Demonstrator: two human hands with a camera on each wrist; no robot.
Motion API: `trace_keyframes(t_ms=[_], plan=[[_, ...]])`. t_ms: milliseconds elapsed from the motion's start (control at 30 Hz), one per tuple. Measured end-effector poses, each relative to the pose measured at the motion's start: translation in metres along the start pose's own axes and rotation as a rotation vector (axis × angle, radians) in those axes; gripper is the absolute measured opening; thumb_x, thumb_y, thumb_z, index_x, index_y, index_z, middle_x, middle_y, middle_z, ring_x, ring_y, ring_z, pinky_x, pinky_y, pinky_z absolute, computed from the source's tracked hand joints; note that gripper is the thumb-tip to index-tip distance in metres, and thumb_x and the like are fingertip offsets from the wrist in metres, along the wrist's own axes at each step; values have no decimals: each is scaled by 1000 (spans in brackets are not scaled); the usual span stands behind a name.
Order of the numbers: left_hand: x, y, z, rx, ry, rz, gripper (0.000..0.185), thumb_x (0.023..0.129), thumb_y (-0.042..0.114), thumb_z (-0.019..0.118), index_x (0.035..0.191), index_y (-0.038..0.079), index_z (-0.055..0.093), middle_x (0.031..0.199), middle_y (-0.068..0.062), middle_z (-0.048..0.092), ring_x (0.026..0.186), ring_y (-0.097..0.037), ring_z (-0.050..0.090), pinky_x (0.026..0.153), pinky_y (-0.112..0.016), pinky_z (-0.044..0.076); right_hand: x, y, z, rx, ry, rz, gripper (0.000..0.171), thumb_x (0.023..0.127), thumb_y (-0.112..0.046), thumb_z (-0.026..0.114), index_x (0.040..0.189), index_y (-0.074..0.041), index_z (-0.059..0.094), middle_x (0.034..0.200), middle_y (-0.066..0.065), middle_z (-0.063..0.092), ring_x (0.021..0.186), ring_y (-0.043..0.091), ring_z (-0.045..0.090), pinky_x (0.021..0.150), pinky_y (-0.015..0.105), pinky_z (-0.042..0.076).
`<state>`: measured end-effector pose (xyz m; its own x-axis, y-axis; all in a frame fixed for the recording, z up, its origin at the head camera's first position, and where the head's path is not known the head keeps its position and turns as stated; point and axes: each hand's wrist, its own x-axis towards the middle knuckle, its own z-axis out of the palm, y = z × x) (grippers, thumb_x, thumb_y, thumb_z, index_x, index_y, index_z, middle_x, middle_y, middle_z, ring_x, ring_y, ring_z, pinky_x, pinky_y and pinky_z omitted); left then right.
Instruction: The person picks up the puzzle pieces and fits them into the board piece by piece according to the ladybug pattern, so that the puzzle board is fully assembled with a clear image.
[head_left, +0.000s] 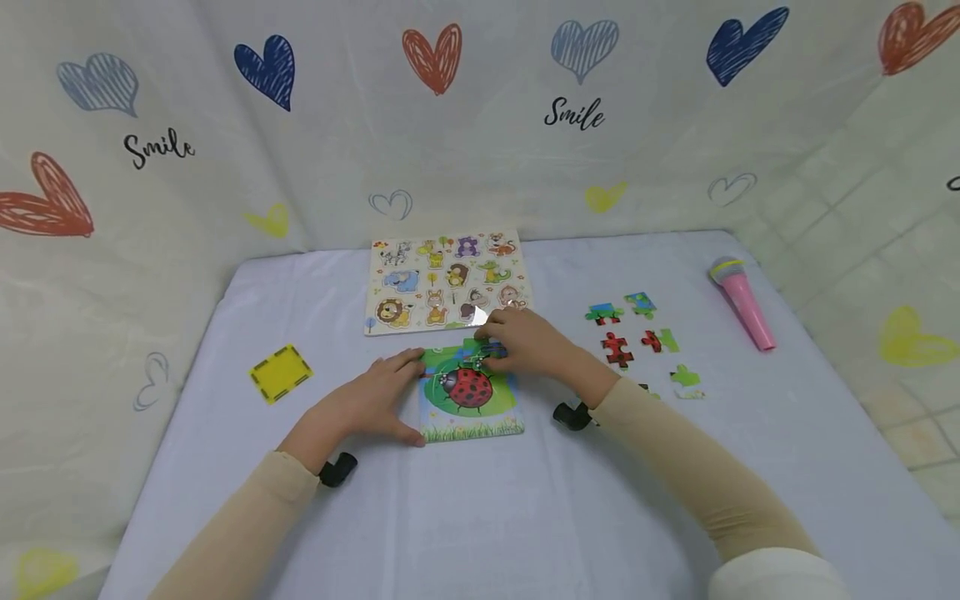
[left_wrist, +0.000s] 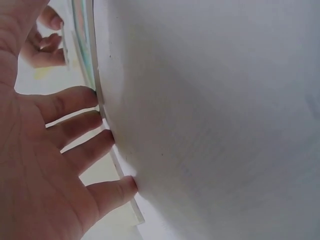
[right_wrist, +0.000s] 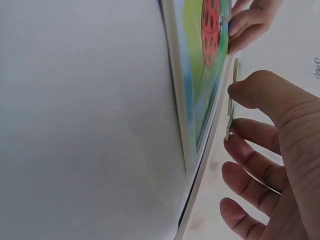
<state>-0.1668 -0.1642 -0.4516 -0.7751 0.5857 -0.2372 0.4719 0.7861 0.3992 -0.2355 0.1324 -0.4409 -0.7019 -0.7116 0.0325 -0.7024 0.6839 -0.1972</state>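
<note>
Right hand [head_left: 528,337] has its grip pinching a puzzle piece [head_left: 480,360], ladybug board [head_left: 467,408] just under it. Left hand [head_left: 375,400] is spread, touching the board's left edge. Loose pieces [head_left: 617,350] and 1 pink mic [head_left: 746,308] sit right of the grip. White-clothed counter [head_left: 487,517], heart-print curtain [head_left: 487,150] behind.

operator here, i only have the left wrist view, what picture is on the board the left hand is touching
Observer: The head view shows a red ladybug with black spots on the board.
Operator: ok and whereabouts on it is the right hand
Observer: The right hand is at the board's upper right, pinching a puzzle piece.
Operator: any other pieces lying about
Observer: Yes, several loose pieces lie on the white cloth, to the right of the board.
</note>
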Motion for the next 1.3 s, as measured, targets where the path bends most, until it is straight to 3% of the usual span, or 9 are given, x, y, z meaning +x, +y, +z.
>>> trace_keyframes(t_ms=[300,667,1300], plan=[[1,0,0,-6,12,9,112,67,64,90,153,8,46,171,-11,24,155,-36,28,123,-52,33,11,-21,-1,23,-35,-17,41,93,-39,74,128,-19,71,126,3,68,116,23,64,99,45,53],[0,0,-1,2,14,12,112,67,66,89,152,8,45,170,-11,25,153,-36,31,122,-52,35,23,-35,13,-3,-64,-37,40,94,-42,74,129,-22,71,121,-2,66,110,16,61,95,36,52],[1,-1,0,-5,15,15,115,67,65,90,153,6,43,170,-11,26,153,-35,31,125,-54,29,33,-45,15,-41,-78,-19,39,93,-46,76,126,-26,74,124,-4,66,113,18,61,94,34,54]])
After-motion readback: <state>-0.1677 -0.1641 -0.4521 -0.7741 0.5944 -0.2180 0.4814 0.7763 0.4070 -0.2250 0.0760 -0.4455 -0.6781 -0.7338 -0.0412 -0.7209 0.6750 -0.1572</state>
